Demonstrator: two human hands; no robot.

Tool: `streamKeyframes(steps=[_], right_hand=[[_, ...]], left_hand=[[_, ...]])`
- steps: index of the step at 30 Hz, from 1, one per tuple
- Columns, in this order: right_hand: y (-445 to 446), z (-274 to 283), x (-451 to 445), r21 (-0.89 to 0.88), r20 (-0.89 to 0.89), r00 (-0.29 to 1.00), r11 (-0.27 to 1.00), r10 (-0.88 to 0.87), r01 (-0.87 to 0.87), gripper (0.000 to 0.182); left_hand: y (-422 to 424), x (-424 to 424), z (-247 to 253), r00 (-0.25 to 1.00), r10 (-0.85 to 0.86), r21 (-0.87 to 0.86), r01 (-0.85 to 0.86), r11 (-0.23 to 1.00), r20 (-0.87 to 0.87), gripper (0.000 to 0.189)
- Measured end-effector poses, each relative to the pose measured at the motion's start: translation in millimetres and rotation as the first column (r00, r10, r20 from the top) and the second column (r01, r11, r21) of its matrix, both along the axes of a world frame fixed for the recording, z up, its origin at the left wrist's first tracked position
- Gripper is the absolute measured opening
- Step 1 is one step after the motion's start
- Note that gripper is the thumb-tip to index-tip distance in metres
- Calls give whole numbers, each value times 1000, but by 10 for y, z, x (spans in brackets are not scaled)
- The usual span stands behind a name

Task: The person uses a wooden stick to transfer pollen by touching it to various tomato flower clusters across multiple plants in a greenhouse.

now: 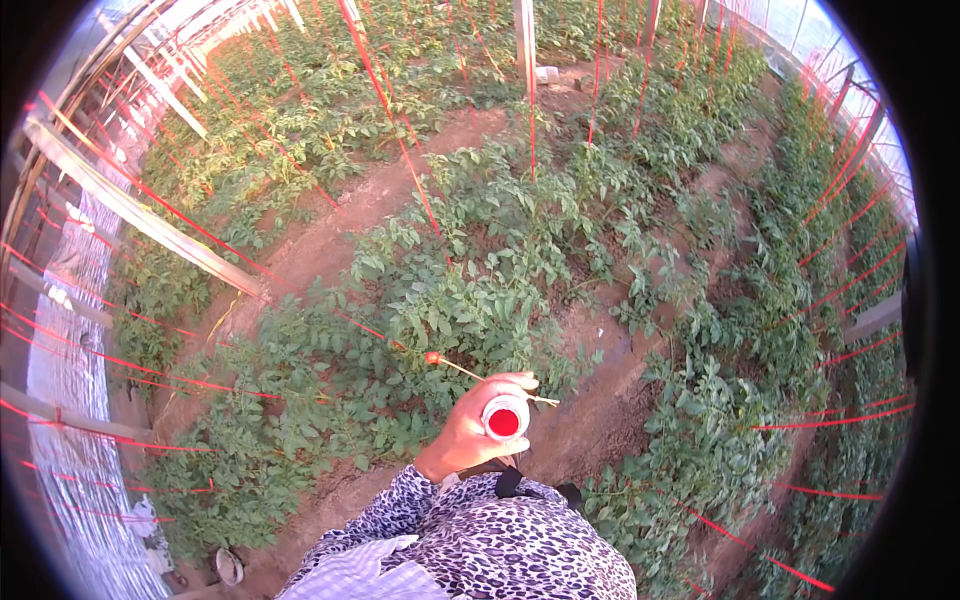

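Observation:
My left hand is wrapped around a small, open-mouthed bottle, held upright in front of my body. Bright red liquid shows inside its mouth. A thin stick with a red, swollen tip is also in this hand. It passes behind the bottle's far side under the fingers, and its pale, split end comes out on the right. Leafy green plants, which look like tomato plants, grow just beyond the hand. My right hand is out of view.
Red strings run down to the plant rows across the greenhouse. Posts stand among the rows, including a slanting one at left and an upright one ahead. A bare soil path lies to the right. Silvery sheeting lines the left side.

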State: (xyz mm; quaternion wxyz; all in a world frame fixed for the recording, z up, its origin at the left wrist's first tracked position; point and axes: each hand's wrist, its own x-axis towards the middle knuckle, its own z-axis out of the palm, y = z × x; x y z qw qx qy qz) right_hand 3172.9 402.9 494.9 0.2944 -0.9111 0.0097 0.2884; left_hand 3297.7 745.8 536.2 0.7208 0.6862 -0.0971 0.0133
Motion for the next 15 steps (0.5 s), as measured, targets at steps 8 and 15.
streamKeyframes(steps=[8,15], right_hand=[[-32,68,1002,-23,140,950,960,279,-278,16],[78,-68,2034,71,340,780,813,525,-578,19]], left_hand=[[2,666,-217,992,106,-80,-112,991,-70,56],[-117,1238,-169,982,172,-88,-179,980,-77,49]])
